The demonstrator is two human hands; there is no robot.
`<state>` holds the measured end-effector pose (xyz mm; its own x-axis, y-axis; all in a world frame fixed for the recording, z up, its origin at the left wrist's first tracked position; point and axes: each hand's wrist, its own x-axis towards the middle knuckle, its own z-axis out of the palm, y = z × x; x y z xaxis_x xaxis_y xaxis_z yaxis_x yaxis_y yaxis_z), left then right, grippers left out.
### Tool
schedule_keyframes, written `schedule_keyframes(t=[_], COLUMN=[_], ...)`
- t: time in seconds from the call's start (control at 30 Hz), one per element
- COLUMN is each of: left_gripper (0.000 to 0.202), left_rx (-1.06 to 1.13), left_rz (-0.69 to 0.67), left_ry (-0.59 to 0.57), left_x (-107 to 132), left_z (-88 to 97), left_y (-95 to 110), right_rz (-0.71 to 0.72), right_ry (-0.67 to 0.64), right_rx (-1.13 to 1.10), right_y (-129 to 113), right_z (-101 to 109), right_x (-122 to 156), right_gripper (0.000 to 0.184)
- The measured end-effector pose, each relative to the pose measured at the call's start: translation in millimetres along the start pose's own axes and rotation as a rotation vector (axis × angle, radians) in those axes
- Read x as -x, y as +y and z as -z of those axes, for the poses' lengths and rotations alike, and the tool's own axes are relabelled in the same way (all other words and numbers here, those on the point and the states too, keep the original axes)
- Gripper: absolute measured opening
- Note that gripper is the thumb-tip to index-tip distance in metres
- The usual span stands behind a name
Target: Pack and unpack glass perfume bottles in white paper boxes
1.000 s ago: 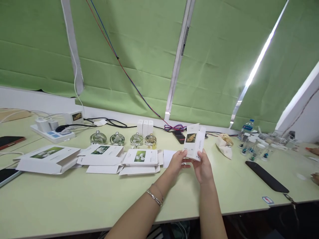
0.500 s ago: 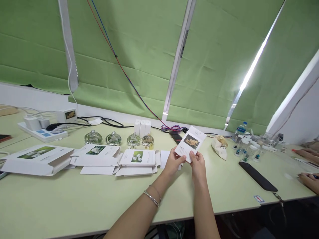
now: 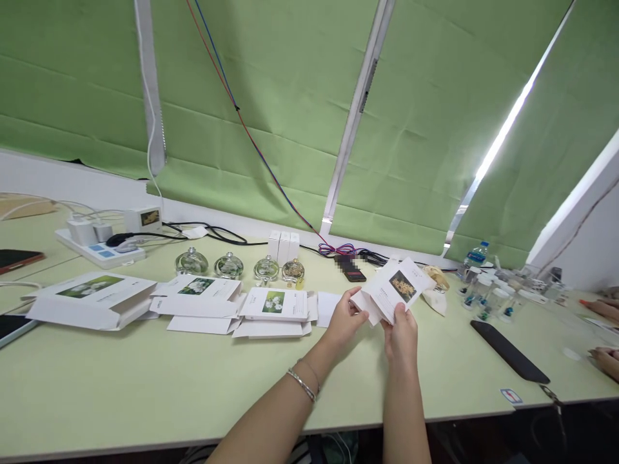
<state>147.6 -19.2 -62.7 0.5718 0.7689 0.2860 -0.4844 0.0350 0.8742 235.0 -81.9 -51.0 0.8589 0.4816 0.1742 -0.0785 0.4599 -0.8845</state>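
Note:
Both hands hold a white carton with a yellow flower picture, tilted above the table. Its side panel and flaps now stand away from the printed face, so it is partly unfolded. My left hand pinches the carton's left edge. At the lower right, my right hand grips it with the thumb on the printed face. Left of my hands lie a carton with white flowers, a second carton and a larger carton. Behind these stand several round glass bottles.
Small white boxes stand behind the bottles. A power strip with cables lies at back left. Rightward are a phone, a paper-wrapped item, capped vials, a water bottle, a black bar and another person's hands.
The flat carton has been spread partly open, its side panel and flaps now showing. Both hands have shifted slightly right in the picture, and the view has swung a little left.

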Motion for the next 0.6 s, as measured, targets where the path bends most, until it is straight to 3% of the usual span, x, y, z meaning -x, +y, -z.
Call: schedule_keyframes(t=[0.27, 0.47, 0.6], left_gripper=[0.027, 0.025, 0.029], left_rx=[-0.095, -0.094, -0.086], left_rz=[-0.063, -0.086, -0.124], left_ry=[0.193, 0.136, 0.289], left_x=[-3.0, 0.2, -3.3], left_z=[5.2, 1.5, 3.7], left_y=[3.4, 4.2, 1.7], right_rz=[0.077, -0.002, -0.075], right_ry=[0.054, -0.077, -0.067], right_rx=[0.163, 0.224, 0.200], right_y=[8.0, 6.1, 0.9], right_z=[7.5, 10.7, 6.4], right_x=[-7.0, -8.0, -3.0], right_gripper=[0.040, 0.042, 0.052])
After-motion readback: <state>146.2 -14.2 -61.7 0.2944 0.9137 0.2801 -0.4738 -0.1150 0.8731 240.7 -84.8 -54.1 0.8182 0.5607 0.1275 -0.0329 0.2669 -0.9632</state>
